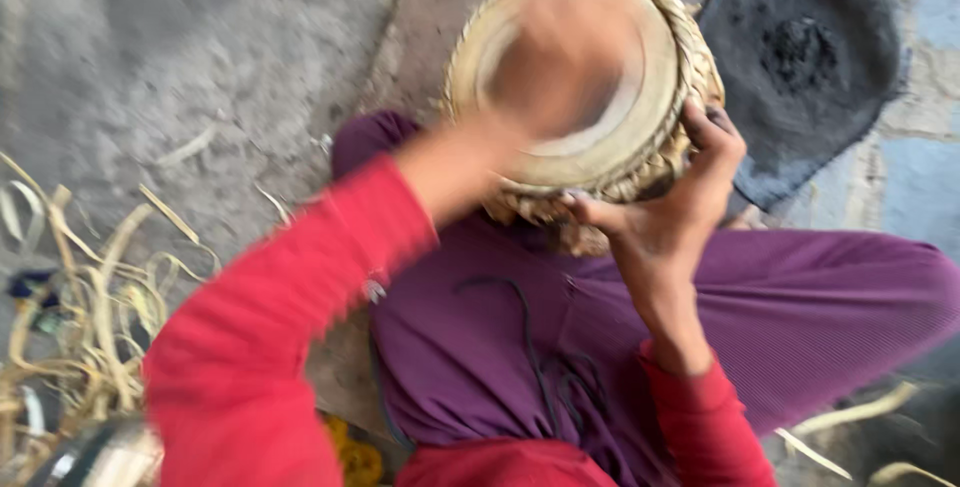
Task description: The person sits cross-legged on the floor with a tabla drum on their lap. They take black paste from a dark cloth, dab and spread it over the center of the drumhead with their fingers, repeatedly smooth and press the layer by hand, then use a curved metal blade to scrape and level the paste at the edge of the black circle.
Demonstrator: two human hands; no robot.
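from the head camera i look straight down onto a small round drum (590,87) resting between my knees, tilted a little toward me. its top is a pale, smooth skin ringed by a lighter band, and the rim is wrapped in a thick braid of tan straps, rough and ropey.

my right hand (665,207) cups the near right edge of the drum, thumb along the lower braid and fingers curled up over the side, closed on it firmly. my left hand (555,67) lies over the drum skin but is smeared by motion blur, so i cannot tell whether its fingers are spread or curled; it seems to be at the skin's surface.

both sleeves (260,347) are bright red knit. my legs are in ribbed purple trousers (800,317), with a dark cord (525,317) trailing across the lap.

the floor (200,57) is rough grey concrete. on the left lies a loose tangle of pale, flat straw-like strips (90,317). to the upper right, just beside the drum, sits a dark grey round pad (800,107), dusty, with a black grainy heap (798,52) at its middle.
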